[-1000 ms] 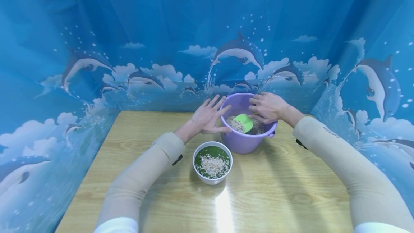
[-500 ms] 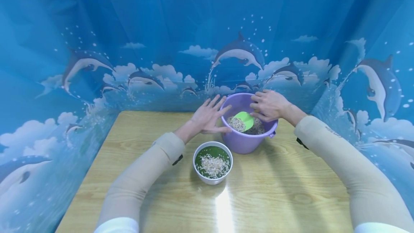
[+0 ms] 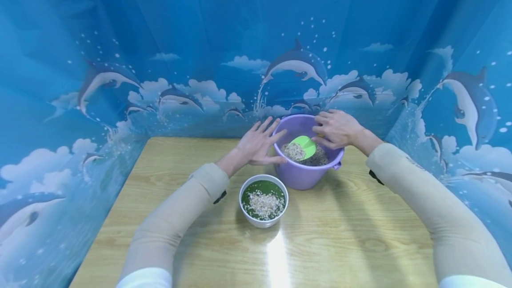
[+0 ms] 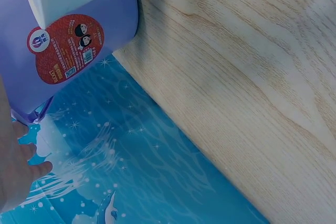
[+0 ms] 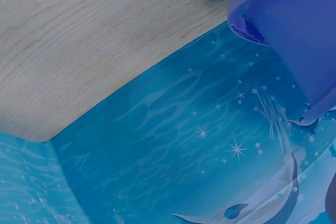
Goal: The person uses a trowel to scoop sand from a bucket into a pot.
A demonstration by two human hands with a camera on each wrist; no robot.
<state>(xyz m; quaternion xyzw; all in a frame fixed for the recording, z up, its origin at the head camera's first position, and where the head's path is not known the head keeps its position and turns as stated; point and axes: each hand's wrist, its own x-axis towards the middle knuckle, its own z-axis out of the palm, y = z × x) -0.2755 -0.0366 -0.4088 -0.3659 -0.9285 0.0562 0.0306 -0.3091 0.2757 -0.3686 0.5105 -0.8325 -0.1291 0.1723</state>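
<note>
A purple bucket (image 3: 301, 177) stands at the back of the table, partly filled with oat-like flakes (image 3: 316, 157). My right hand (image 3: 338, 129) reaches over its right rim and grips a light-green scoop (image 3: 306, 146), whose handle is mostly hidden by the fingers. Pale flakes (image 3: 294, 151) heap at the scoop's front, inside the bucket. My left hand (image 3: 259, 145) lies with fingers spread against the bucket's left side and rim. In front stands a white bowl (image 3: 263, 224), green inside, with a layer of flakes (image 3: 265, 204) in it.
The wooden table (image 3: 360, 234) ends just behind the bucket. A blue dolphin-printed curtain (image 3: 192, 34) encloses the back and both sides. In the left wrist view a red label (image 4: 73, 48) shows on the bucket's side.
My right hand has shifted slightly up and to the right, and the scoop has moved the same way inside the bucket. My left hand and the bowl have stayed in place.
</note>
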